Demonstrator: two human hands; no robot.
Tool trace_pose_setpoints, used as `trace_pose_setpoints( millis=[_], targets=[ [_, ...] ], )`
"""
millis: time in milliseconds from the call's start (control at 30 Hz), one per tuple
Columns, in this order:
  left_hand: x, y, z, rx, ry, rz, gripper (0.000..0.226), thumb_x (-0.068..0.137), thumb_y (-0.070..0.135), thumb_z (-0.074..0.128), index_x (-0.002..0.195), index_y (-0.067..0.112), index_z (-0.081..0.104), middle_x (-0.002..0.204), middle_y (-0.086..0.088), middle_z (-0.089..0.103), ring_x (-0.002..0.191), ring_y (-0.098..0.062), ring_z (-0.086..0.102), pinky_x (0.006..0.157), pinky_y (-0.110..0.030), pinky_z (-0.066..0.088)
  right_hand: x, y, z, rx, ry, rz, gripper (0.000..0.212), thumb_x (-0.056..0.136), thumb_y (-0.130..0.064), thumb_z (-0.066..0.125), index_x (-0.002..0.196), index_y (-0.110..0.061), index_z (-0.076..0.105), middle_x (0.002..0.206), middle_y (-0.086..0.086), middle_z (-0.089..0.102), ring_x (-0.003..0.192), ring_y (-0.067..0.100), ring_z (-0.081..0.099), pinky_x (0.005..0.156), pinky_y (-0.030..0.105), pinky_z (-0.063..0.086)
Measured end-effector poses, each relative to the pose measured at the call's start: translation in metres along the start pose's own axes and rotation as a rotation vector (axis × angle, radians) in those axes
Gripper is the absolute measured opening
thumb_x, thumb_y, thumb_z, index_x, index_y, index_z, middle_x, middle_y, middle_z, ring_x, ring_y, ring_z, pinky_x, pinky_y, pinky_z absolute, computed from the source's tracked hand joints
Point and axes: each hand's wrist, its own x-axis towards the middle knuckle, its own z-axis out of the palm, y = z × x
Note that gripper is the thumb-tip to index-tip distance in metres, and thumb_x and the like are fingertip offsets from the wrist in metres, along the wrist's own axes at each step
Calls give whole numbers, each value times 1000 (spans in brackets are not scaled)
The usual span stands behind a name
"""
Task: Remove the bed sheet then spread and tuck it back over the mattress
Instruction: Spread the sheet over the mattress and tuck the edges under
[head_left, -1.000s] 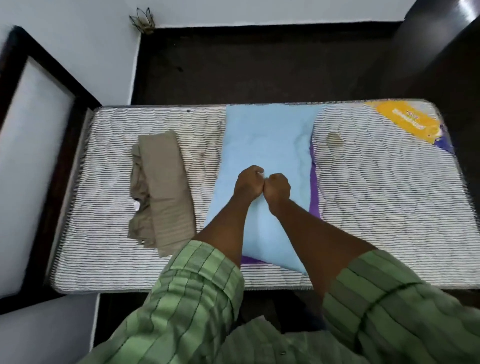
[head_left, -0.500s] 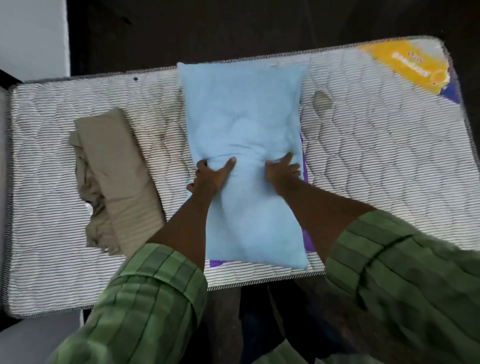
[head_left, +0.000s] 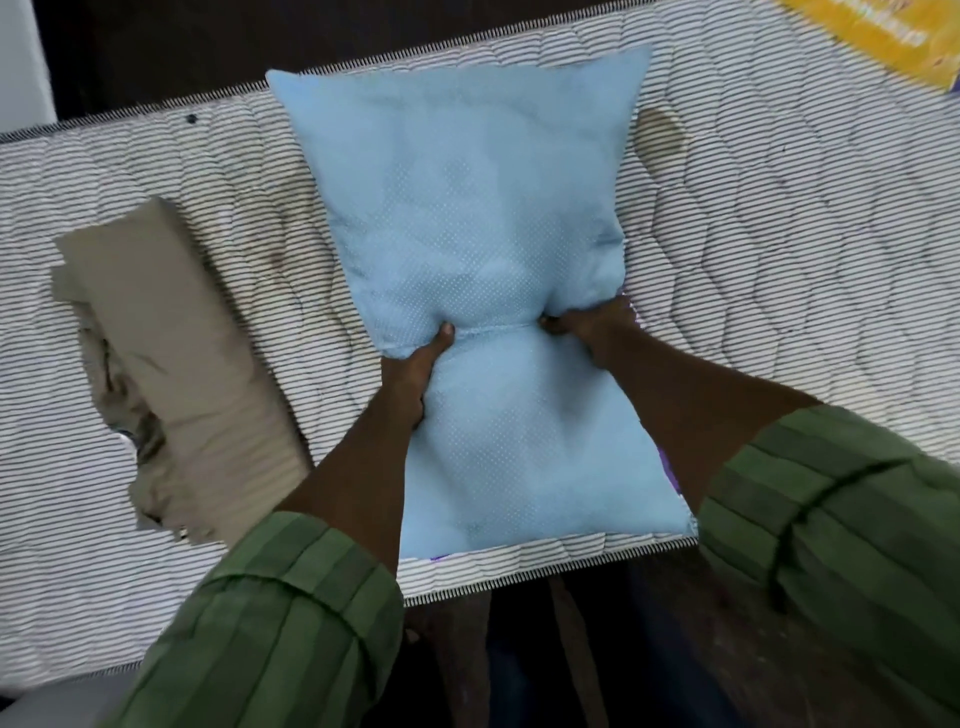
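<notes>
The mattress lies bare in front of me, its striped quilted top exposed from edge to edge, so I judge the sheet is already off. That bed sheet sits folded in a tan bundle on the mattress to my left, well apart from my hands. Across the middle lies the light blue pillow, and I have it by the waist — my left hand grips one side with the thumb dug into the crease, my right hand pinches the other side, fingers curled into the fabric. To do this step well I would lift both sides together and carry the pillow clear of the mattress — not onto the sheet — so the whole top is free for spreading. A purple edge peeks from under the pillow; I cannot tell what it is.
</notes>
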Motion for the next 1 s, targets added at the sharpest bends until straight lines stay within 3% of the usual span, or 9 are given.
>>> trace_pose_setpoints(
  millis=[100,200,333,433,500,600,767,900,1000],
  targets=[
    [0,-3,-9,-10,-33,-137,116,40,70,97,141,28,58,134,5,67,119,-19,65,106,-42,52,-13,-3,-13,159,-130,69,105,28,-53,102,119,-13,69,109,-2,75,105,23,72,86,44,62],
    [-16,1,-8,-10,-71,-186,110,42,69,97,138,28,61,133,3,68,118,-21,65,107,-44,51,-30,8,-25,298,-189,-28,87,43,-29,102,122,-10,71,113,3,76,107,26,72,92,48,60],
    [-74,15,7,-44,2,-113,104,43,61,100,132,21,65,127,1,71,112,-20,69,100,-43,55,-84,-3,-64,213,-87,-117,63,65,-35,86,123,-16,69,116,7,74,110,32,69,97,50,56],
    [-128,35,30,-65,20,-7,77,61,44,98,124,15,67,118,2,72,105,-18,68,98,-38,55,-117,-6,-103,191,-59,-171,32,87,-21,77,116,-19,67,113,8,71,110,35,67,98,52,54],
    [-155,46,49,-54,-11,39,71,65,41,96,124,14,68,120,1,72,106,-17,68,100,-38,55,-130,-6,-132,219,-44,-221,38,90,-18,73,127,-15,65,122,8,69,115,32,65,103,51,52],
    [-188,72,83,-20,-44,97,82,63,43,96,132,11,65,128,-2,69,114,-21,67,103,-40,54,-139,-6,-179,236,-14,-193,54,89,-21,75,140,-15,59,127,4,66,116,25,61,105,42,49],
    [-223,123,160,39,-127,170,96,55,53,97,135,12,61,130,-3,67,116,-23,65,102,-39,54,-113,-9,-265,256,22,-157,78,57,-42,65,131,-15,63,114,4,67,102,22,60,93,41,49],
    [-238,142,253,63,-149,204,84,70,45,92,138,11,57,131,-1,63,118,-22,61,103,-37,51,-70,-2,-350,323,44,-162,82,63,-39,69,141,-15,58,131,9,65,118,31,62,105,49,51],
    [-249,152,327,65,-127,215,90,70,48,91,143,10,53,137,-2,60,121,-23,59,106,-38,49,5,19,-407,344,35,-207,101,54,-53,73,147,-18,53,139,9,61,125,32,60,108,50,49]
  ],
)
